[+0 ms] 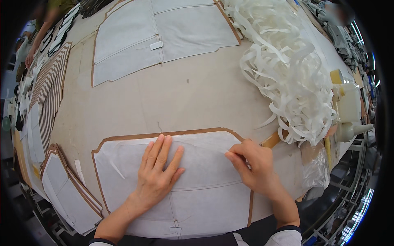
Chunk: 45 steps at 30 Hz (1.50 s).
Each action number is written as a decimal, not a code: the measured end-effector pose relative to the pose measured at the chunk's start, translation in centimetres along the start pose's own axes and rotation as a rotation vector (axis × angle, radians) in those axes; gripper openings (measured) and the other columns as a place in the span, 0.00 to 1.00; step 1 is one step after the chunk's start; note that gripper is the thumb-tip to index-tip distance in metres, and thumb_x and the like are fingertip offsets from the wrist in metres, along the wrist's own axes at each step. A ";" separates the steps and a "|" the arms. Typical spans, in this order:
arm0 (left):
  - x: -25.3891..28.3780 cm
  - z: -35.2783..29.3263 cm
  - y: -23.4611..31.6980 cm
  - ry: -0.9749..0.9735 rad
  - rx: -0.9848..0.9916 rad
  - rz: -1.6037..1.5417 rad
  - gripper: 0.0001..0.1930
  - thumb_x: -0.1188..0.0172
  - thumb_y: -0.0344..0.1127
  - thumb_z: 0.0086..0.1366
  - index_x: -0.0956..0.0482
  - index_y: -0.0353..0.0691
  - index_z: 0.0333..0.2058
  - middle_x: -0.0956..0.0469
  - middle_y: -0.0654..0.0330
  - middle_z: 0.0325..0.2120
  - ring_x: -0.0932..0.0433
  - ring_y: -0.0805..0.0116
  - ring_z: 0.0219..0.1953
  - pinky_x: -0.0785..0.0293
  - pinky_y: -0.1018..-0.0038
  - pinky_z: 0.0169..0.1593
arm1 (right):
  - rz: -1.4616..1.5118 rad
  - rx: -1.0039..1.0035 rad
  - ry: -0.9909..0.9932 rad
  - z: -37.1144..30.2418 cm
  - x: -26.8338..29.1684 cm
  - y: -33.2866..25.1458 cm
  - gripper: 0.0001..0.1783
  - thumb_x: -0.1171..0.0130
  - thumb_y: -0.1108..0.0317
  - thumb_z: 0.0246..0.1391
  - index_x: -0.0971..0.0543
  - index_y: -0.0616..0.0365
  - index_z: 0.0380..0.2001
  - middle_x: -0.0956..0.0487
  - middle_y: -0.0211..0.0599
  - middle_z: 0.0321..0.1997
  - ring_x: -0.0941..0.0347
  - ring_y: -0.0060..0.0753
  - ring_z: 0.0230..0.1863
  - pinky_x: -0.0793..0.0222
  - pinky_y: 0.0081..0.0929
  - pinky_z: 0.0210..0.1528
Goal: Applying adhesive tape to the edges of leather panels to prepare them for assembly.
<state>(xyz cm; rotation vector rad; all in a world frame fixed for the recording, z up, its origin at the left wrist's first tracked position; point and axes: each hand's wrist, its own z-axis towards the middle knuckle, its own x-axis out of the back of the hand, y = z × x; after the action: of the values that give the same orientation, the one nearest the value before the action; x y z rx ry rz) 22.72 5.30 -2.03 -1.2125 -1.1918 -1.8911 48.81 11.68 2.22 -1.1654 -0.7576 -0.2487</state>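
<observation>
In front of me lies a pale grey-white fabric panel (209, 205) with a brown edge, a stitched seam across it and a small white tag near its lower end. My left hand (158, 168) rests flat on its upper part, fingers spread. A thin white tape strip (117, 167) lies on the panel; one end curls left of that hand and the strip runs under my fingers along the top edge. My right hand (250, 164) is closed in a pinch at the panel's upper right, apparently on the strip's other end, which its fingers mostly hide.
A tangled heap of white strips (287, 69) covers the right side. Beside it stand a white bottle (349, 102) and a clear plastic bag (315, 166). Another panel (193, 30) lies farther off. Stacked panels (67, 192) and striped fabric (51, 90) lie left, near another person's arm (41, 35).
</observation>
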 end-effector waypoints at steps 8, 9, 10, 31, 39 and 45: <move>-0.2 -0.1 0.1 0.013 0.002 -0.033 0.32 0.28 0.32 0.55 0.23 0.35 0.60 0.35 0.40 0.67 0.38 0.40 0.70 0.39 0.48 0.70 | 0.069 -0.195 0.089 0.2 -1.3 1.8 0.06 0.35 0.73 0.59 0.22 0.62 0.31 0.22 0.41 0.24 0.28 0.38 0.20 0.35 0.31 0.23; -0.2 -0.2 0.1 0.015 0.009 -0.040 0.33 0.28 0.32 0.55 0.24 0.35 0.60 0.36 0.40 0.67 0.39 0.40 0.71 0.39 0.48 0.70 | 0.068 -0.196 0.090 0.1 -1.5 2.1 0.06 0.35 0.73 0.59 0.22 0.62 0.31 0.22 0.41 0.24 0.28 0.38 0.20 0.35 0.31 0.23; -0.2 -0.2 0.1 0.015 0.007 -0.041 0.33 0.28 0.32 0.55 0.24 0.35 0.60 0.36 0.40 0.67 0.39 0.40 0.71 0.39 0.48 0.70 | 0.048 -0.226 0.073 0.1 -1.7 2.4 0.07 0.35 0.72 0.60 0.22 0.63 0.31 0.21 0.42 0.24 0.27 0.38 0.20 0.34 0.32 0.24; -1.9 3.1 3.0 -0.114 -0.148 -0.117 0.45 0.26 0.47 0.51 0.32 0.28 0.64 0.38 0.40 0.69 0.41 0.43 0.73 0.45 0.51 0.73 | -0.046 -0.303 0.055 0.8 -2.0 2.4 0.10 0.37 0.69 0.58 0.25 0.60 0.27 0.21 0.42 0.23 0.24 0.45 0.22 0.32 0.39 0.26; -3.0 4.6 4.7 -0.118 -0.217 -0.218 0.44 0.26 0.47 0.52 0.31 0.26 0.63 0.38 0.38 0.68 0.40 0.41 0.72 0.42 0.51 0.72 | -0.036 -0.277 0.068 0.8 -2.3 2.7 0.11 0.39 0.69 0.58 0.26 0.61 0.25 0.22 0.42 0.22 0.24 0.48 0.22 0.33 0.41 0.26; -3.9 5.0 4.6 -0.079 -0.206 -0.229 0.43 0.25 0.45 0.53 0.32 0.26 0.63 0.38 0.37 0.68 0.40 0.41 0.72 0.42 0.50 0.72 | -0.040 -0.230 0.091 0.0 -2.0 2.8 0.10 0.39 0.67 0.59 0.25 0.61 0.27 0.21 0.43 0.24 0.24 0.48 0.23 0.32 0.41 0.26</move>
<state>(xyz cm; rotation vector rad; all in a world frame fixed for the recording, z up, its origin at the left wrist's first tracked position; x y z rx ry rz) 30.02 7.88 -2.94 -1.3159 -1.2457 -2.1980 48.84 12.44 -1.16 -1.3471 -0.6847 -0.4282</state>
